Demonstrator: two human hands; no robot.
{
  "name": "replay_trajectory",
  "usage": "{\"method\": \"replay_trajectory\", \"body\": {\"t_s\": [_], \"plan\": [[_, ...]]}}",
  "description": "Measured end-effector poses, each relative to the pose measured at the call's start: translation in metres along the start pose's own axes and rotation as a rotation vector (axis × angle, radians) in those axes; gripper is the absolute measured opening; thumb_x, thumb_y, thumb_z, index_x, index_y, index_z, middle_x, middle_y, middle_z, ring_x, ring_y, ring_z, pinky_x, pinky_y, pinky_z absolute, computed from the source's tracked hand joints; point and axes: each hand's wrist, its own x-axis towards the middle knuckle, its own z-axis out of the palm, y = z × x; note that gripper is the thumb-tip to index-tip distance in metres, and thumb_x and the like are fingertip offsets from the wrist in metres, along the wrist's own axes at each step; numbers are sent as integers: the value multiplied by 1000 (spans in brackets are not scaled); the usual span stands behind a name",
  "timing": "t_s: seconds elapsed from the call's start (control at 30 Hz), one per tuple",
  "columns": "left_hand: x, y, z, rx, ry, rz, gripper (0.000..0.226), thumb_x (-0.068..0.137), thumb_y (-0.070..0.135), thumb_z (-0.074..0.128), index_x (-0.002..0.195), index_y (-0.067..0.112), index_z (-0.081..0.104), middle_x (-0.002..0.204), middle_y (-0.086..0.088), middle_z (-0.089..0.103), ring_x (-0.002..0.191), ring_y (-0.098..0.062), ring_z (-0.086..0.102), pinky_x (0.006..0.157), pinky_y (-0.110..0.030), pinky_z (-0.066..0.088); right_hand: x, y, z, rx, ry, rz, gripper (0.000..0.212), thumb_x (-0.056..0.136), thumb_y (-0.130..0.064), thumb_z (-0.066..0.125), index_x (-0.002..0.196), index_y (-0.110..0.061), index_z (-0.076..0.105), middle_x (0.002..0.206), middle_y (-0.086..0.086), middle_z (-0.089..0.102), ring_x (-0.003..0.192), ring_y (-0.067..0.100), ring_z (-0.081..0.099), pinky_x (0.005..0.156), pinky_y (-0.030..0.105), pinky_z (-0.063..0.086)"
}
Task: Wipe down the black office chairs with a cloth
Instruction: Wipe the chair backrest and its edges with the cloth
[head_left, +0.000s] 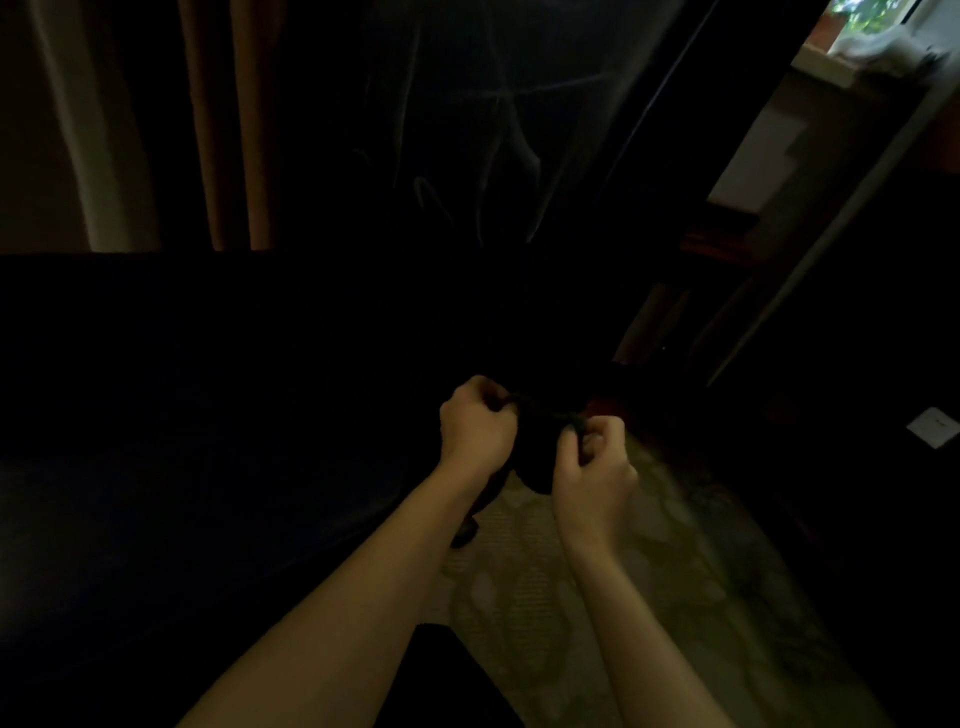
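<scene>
Dim room, honestly hard to see much, just a patterned rug (597, 597) under our arms. We've got the dark cloth (540, 447) stretched between both fists above that rug: left hand (475, 423) pinching one top corner, right hand (592, 467) closed on the other. It hangs limp, so soft and light; probably best bunched into a pad. Can't make out any chair for sure.

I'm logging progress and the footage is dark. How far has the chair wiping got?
Nothing looks done yet, as far as the dark frame shows. In hand: the left hand and right hand are both closed on a dark cloth stretched between them above the patterned rug, touching no chair. Left: apparently all the wiping; no chair is clearly identifiable.
</scene>
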Motion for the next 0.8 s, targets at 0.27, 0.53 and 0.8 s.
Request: {"method": "replay_trajectory", "body": {"t_s": [0.27, 0.53, 0.8], "plan": [[47, 4, -14, -363, 21, -154, 22, 91, 7, 63, 82, 27, 58, 89, -3, 66, 92, -28, 67, 85, -42, 57, -2, -46, 33, 437, 79, 302, 20, 95, -11, 61, 87, -28, 54, 84, -2, 70, 78, 6, 70, 63, 22, 55], [103, 4, -35, -543, 147, -172, 19, 96, 3, 57, 87, 20, 57, 93, -4, 64, 95, -21, 66, 79, -29, 56, 18, -80, 106, 664, 187, 556, 18, 94, -10, 63, 86, -23, 54, 92, 5, 72, 92, 14, 70, 75, 19, 55], [92, -6, -18, -399, 22, -13, 9, 94, 11, 63, 91, 19, 64, 95, -7, 69, 88, -18, 70, 82, -40, 60, 16, -72, 80, 787, 281, 623, 9, 94, -5, 61, 95, -12, 56, 93, 11, 71, 88, 17, 74, 79, 27, 58]]}}
